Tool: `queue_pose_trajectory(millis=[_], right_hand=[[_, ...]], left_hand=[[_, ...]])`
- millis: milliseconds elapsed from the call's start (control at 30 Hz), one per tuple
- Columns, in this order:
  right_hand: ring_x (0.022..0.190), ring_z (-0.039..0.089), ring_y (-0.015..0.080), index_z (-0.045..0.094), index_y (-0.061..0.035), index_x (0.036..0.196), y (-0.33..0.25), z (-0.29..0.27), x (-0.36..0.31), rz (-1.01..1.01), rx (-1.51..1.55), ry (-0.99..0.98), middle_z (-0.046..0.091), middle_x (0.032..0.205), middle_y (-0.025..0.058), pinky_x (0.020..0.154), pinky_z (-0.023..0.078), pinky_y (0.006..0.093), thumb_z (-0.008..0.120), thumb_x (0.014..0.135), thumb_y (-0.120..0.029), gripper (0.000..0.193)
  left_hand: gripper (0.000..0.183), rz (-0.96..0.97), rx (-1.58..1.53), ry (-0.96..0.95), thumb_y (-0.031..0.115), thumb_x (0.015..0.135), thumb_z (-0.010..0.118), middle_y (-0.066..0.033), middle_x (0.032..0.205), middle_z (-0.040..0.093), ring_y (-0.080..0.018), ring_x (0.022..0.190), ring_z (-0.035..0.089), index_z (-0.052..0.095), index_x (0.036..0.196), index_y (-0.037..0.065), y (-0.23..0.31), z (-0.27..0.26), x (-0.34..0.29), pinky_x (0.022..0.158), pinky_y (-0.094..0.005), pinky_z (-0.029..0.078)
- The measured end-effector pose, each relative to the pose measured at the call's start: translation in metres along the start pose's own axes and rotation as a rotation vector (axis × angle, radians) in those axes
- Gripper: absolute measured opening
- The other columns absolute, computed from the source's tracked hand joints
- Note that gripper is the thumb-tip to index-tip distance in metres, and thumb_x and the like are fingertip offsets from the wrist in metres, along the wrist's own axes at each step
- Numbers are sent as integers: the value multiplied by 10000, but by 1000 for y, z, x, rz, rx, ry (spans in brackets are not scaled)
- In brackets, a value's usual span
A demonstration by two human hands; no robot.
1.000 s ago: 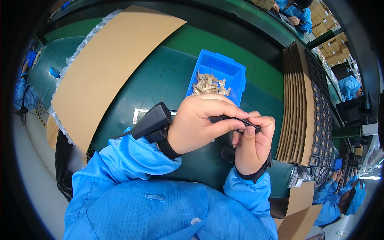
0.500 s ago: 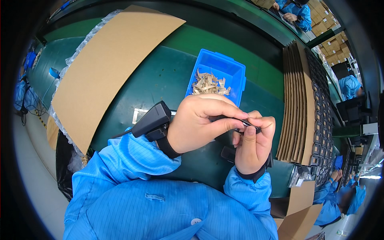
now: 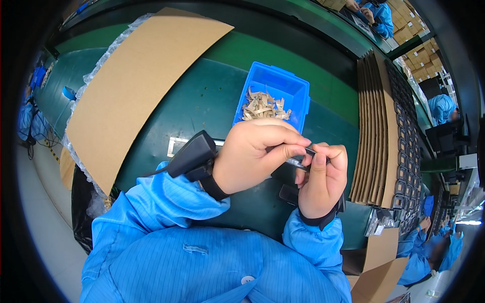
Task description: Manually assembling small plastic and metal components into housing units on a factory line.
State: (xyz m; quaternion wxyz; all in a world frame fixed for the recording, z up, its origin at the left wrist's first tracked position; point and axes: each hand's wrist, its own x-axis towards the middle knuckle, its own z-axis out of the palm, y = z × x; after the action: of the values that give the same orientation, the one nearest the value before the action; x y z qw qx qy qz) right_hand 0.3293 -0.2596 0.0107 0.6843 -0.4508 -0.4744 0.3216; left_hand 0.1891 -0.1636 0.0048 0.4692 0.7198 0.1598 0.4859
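We pinch a slim dark piece (image 3: 310,151) between both hands, the left hand (image 3: 257,149) gripping it with thumb and forefinger and the right hand (image 3: 323,174) closing on its other end, thumb toward us; it sits above the table (image 3: 192,96), between the near edge and the blue bin (image 3: 301,101). To handle it well, we should probably press with the thumb pads rather than the nails, load both ends evenly so that it does not bend, and rest our wrists if they tire — a small part like this could slip from a one-sided pinch. Much of it is beyond us to judge: our fingers cover most of its length, a greyish sliver (image 3: 295,162) shows below the left thumb, and we cannot tell whether that belongs to the same piece. The right wrist partly hides a dark flat object (image 3: 288,193) toward the table's near edge, and the left forearm's black device (image 3: 192,156) crosses a pale ruler-like strip (image 3: 174,145). The left hand covers the bin's near corner — only some of the tan strips (image 3: 262,106) inside show — and our body hides the table's near edge.
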Motion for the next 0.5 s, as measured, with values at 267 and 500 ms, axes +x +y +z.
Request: queue_pose_trajectory(millis=[267,500], right_hand=[[606,509,56,497,-21,1233,-5,2,5,225,84,28,642,919,87,526,409,197,545,1067,-87,185],[1037,627,109,481,45,1395,-5,0,6,131,38,-79,661,1168,102,955,502,270,592,1002,32,408]], left_hand=[[176,329,473,-56,26,773,796,-97,838,671,-293,749,654,732,936,43,5,-11,9,666,-382,523],[202,372,663,-7,108,798,786,-90,803,628,-271,731,654,670,955,57,9,-5,5,605,-361,526]])
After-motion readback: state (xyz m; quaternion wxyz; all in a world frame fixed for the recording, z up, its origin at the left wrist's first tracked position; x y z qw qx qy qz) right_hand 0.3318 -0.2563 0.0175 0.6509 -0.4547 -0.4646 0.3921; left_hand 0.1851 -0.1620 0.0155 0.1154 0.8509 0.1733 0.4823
